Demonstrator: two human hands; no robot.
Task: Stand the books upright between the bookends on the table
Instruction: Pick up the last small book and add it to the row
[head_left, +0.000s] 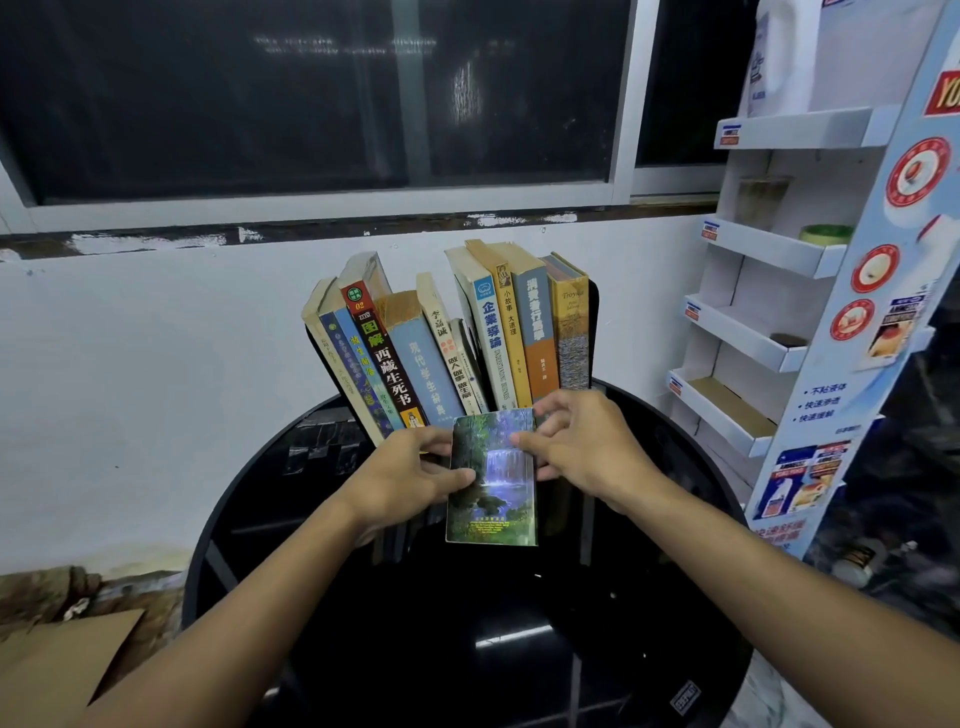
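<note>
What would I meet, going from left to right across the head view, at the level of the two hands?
left hand → waterfall-cover book → right hand → white display shelf

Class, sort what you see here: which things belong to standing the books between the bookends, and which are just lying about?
In the job:
standing books
waterfall book, held by left hand and right hand
black bookend
round table

Lying about:
cardboard display rack
green roll
cardboard sheet
</note>
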